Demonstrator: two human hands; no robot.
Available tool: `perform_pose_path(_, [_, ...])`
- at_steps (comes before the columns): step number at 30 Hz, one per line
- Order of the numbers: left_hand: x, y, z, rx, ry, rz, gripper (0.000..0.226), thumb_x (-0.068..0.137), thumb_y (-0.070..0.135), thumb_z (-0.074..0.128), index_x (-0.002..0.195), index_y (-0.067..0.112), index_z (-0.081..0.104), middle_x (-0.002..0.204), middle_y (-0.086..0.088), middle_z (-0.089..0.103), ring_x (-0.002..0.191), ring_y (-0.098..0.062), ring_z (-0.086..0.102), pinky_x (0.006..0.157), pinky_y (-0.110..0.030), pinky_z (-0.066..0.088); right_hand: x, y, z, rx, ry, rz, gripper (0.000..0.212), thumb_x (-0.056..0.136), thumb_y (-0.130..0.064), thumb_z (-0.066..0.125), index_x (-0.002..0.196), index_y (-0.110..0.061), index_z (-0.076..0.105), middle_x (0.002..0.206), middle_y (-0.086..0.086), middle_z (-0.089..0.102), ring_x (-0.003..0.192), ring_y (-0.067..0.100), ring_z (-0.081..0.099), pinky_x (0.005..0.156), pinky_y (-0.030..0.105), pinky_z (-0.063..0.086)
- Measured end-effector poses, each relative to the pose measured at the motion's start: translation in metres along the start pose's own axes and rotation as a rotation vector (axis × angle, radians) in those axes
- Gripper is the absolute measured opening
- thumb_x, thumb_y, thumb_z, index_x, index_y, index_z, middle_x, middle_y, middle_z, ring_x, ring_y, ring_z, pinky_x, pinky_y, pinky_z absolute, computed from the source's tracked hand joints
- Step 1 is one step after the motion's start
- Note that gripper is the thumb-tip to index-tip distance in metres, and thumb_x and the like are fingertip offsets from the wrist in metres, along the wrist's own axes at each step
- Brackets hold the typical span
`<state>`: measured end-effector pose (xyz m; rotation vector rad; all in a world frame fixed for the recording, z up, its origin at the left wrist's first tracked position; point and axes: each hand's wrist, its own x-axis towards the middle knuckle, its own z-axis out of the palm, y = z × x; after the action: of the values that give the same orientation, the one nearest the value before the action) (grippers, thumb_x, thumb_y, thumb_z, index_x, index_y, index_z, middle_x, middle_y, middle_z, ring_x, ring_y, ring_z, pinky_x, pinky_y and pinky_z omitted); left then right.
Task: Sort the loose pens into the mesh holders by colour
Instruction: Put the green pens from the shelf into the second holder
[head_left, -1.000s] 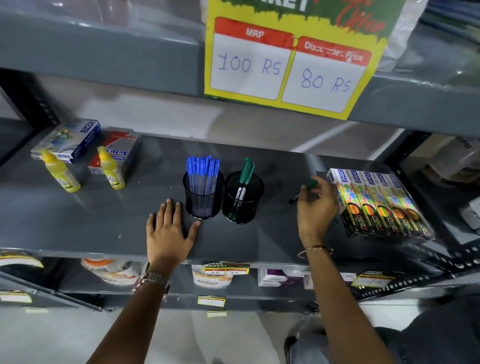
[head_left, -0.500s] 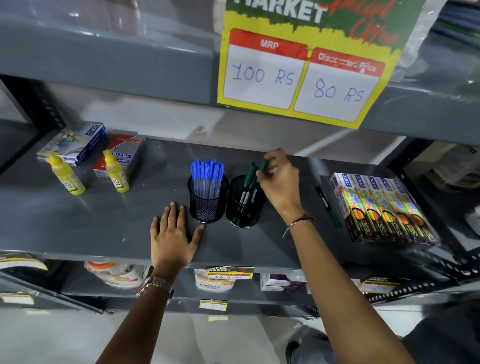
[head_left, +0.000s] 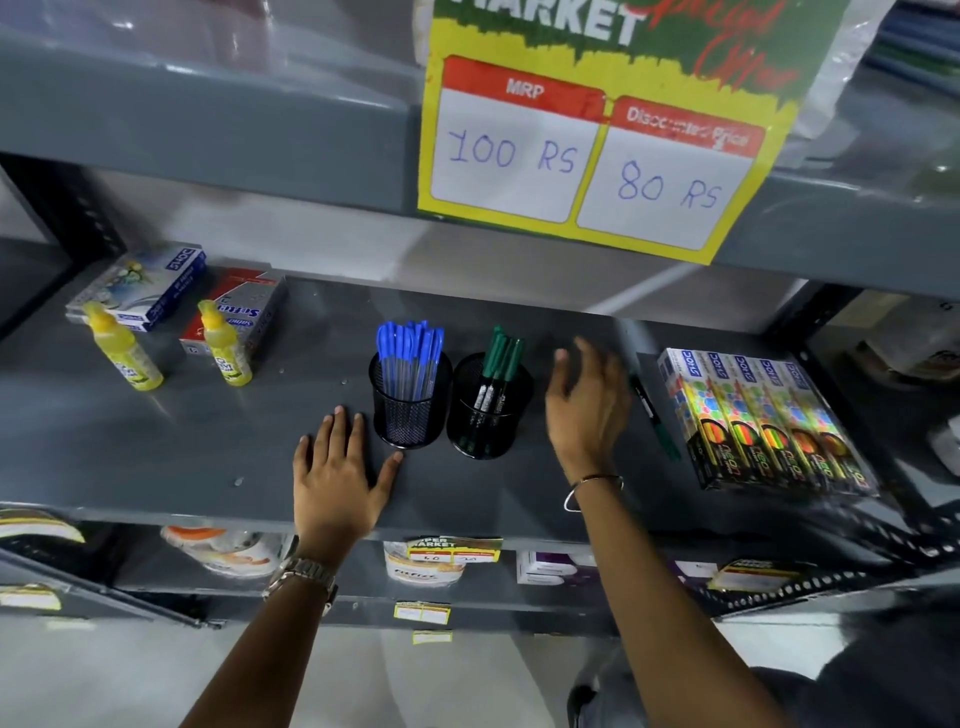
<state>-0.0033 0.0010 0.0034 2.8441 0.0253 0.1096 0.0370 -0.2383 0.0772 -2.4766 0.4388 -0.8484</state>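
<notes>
Two black mesh holders stand side by side on the grey shelf (head_left: 156, 447). The left holder (head_left: 408, 421) is full of several blue pens (head_left: 410, 348). The right holder (head_left: 485, 426) has three green pens (head_left: 501, 356). One loose green pen (head_left: 655, 415) lies on the shelf between my right hand and the boxes. My left hand (head_left: 337, 478) rests flat on the shelf, its thumb touching the left holder's base. My right hand (head_left: 587, 405) hovers empty, fingers spread, to the right of the green holder.
A row of colourful pencil boxes (head_left: 763, 415) lies at the right. Two yellow bottles (head_left: 122, 348) (head_left: 223, 345) and two flat boxes (head_left: 145, 283) sit at the back left. A price sign (head_left: 592, 145) hangs from the upper shelf. Lower shelves hold packaged goods.
My right hand dropped a green pen into the right holder, let go, and moved back to the right. My left hand stayed flat on the shelf.
</notes>
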Motion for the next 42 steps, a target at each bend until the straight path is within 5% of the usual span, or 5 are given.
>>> perform_pose_path(12, [0.001, 0.003, 0.001, 0.024, 0.014, -0.014, 0.09, 0.077, 0.067, 0.007, 0.144, 0.01, 0.026, 0.155, -0.012, 0.023, 0.144, -0.025, 0.017, 0.117, -0.046, 0.012, -0.006, 0.11, -0.017, -0.47, -0.275, 0.221, 0.033, 0.086, -0.01, 0.055, 0.119, -0.003, 0.051, 0.124, 0.026, 0.053, 0.115, 0.04, 0.046, 0.091, 0.046, 0.039])
perform_pose_path(20, [0.001, 0.002, 0.003, 0.015, 0.022, -0.014, 0.088, 0.079, 0.066, 0.008, 0.144, 0.01, 0.027, 0.155, -0.012, 0.023, 0.144, -0.025, 0.017, 0.117, -0.046, 0.012, -0.025, 0.06, -0.011, -0.103, -0.064, 0.179, 0.028, 0.083, 0.0, 0.056, 0.11, -0.007, 0.061, 0.113, 0.023, 0.057, 0.104, 0.042, 0.055, 0.085, 0.048, 0.046])
perform_pose_path(29, [0.001, 0.0, 0.004, 0.015, 0.017, -0.009, 0.087, 0.079, 0.065, 0.009, 0.144, 0.011, 0.027, 0.154, -0.012, 0.025, 0.143, -0.026, 0.019, 0.116, -0.047, 0.013, 0.007, -0.024, -0.049, 0.395, 0.351, -0.042, 0.022, 0.082, -0.001, 0.068, 0.102, 0.002, 0.062, 0.091, 0.023, 0.06, 0.068, 0.025, 0.058, 0.061, 0.018, 0.042])
perform_pose_path(35, [0.002, -0.002, 0.004, 0.018, 0.011, -0.006, 0.088, 0.079, 0.066, 0.006, 0.145, 0.012, 0.025, 0.155, -0.012, 0.023, 0.144, -0.025, 0.017, 0.117, -0.046, 0.012, 0.013, -0.054, -0.052, 0.645, 0.286, -0.052, 0.032, 0.078, -0.005, 0.073, 0.104, -0.005, 0.054, 0.084, 0.003, 0.059, 0.063, 0.009, 0.058, 0.057, 0.005, 0.042])
perform_pose_path(42, [0.002, -0.002, 0.007, 0.017, 0.018, -0.011, 0.087, 0.079, 0.065, 0.006, 0.145, 0.012, 0.025, 0.155, -0.011, 0.023, 0.144, -0.025, 0.017, 0.117, -0.047, 0.012, -0.005, -0.047, -0.013, 0.474, 0.029, 0.017, 0.027, 0.077, -0.009, 0.075, 0.095, -0.006, 0.055, 0.08, 0.006, 0.063, 0.063, 0.017, 0.058, 0.058, 0.033, 0.049])
